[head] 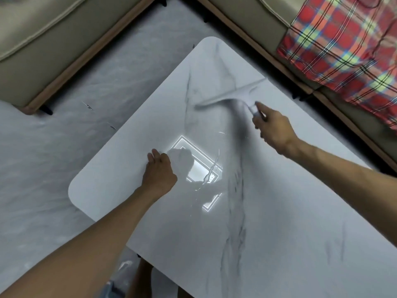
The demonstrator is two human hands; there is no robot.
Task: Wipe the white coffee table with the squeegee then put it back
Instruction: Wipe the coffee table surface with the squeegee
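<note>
Right hand [275,130] is out over the far part of the white marbled worktop [279,211] — its grip is closed round the handle of the pale squeegee [234,94], fingers curled about it. The blade lies across the far end of the worktop, near the rounded far corner, one tip pointing toward the right-hand edge. It's smeared with blur, so I cannot tell whether the rubber edge touches the surface. Left hand [160,168] is down on the worktop near its left edge, fingers loosely bent, nothing in its grip. Just beside it a bright rectangular light reflection [199,168] shines on the glossy top, with thin water streaks [212,171] running through it. Off the worktop — grey floor [53,168], a beige sofa [43,39] at upper left, and a red plaid cloth [343,50] draped over another seat at upper right.
</note>
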